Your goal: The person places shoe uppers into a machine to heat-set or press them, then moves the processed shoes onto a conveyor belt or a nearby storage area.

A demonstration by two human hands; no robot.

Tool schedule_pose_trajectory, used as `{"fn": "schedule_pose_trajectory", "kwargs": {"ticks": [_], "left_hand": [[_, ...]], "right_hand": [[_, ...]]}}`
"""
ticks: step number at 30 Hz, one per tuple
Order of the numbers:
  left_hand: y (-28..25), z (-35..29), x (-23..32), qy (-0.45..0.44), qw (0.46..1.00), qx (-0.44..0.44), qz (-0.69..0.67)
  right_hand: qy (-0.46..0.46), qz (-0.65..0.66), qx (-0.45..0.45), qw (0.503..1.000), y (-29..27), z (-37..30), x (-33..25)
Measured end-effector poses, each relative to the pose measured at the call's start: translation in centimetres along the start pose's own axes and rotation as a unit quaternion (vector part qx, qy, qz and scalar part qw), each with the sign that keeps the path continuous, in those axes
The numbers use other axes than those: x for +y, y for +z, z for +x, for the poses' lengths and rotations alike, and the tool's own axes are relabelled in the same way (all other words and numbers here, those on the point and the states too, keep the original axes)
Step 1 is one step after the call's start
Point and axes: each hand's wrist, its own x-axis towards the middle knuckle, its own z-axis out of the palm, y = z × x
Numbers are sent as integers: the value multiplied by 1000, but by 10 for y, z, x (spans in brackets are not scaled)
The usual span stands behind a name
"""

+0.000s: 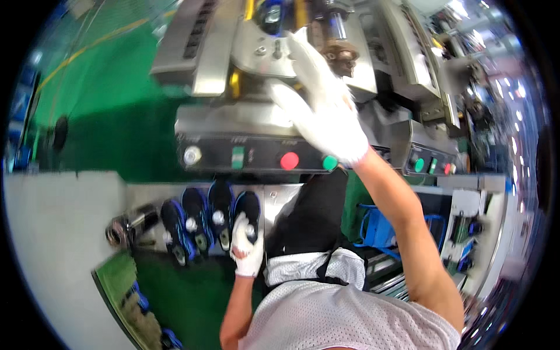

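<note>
Black, shiny metal cylinder (139, 224): lying at L end of pale metal shelf (279, 201), just beside row. Could get knocked off if bumped sideways.
Three black-and-blue fabric shoes (196, 213): side by side on shelf, close-packed, w/ white round pieces on top. Could go askew if brushed in passing.
Rightmost black-and-blue shoe (247, 203): at R end of same row. Could slip or twist if lifted w/ weak hold.
White-gloved L hand (248, 254): pinching nr end of rightmost shoe btwn thumb & fingers; firmness, can't tell.
Blue-and-dark shoe-like piece (272, 16): up in grey metal machine, btwn yellow uprights, cut off at top. Poss. crooked if badly seated; can't tell.
White-gloved R hand (328, 114): spread wide, thumb apart, blurred; nothing seen in grasp. Reaching over machine front; contact, can't tell. Could get trapped if caught btwn moving parts.
Green round button (330, 162): on black panel, right by R wrist. Could get pressed accidentally w/ dropped wrist, poss. starting machine.
Brown metal block (343, 55): just right of R fingers. Could snag glove on hasty withdrawal.
</note>
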Motion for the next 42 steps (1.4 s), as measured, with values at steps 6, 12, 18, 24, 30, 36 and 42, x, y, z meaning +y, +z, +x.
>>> {"fn": "schedule_pose_trajectory", "kwargs": {"ticks": [6, 12, 18, 24, 30, 36, 42], "left_hand": [[9, 3, -1, 80, 997, -11, 16], [-52, -47, 17, 73, 996, 49, -2], [-174, -156, -119, -133, 899, 360, 211], [-361, -348, -272, -446, 647, 510, 350], [-393, -369, -331, -531, 658, 460, 271], [-411, -418, -380, -497, 562, 505, 427], [-304, -330, -276, -398, 744, 391, 369]], "right_hand": [[25, -374, -79, 924, 11, -206, 121], [-19, -316, -87, 945, 9, -209, 105], [-41, -138, -165, 976, 33, -242, 45], [-52, -111, -171, 978, 21, -256, 22], [-42, -291, -184, 938, -63, -274, 53], [115, -417, -119, 894, -193, -369, 158], [266, -367, -71, 889, -185, -440, 170]]}}
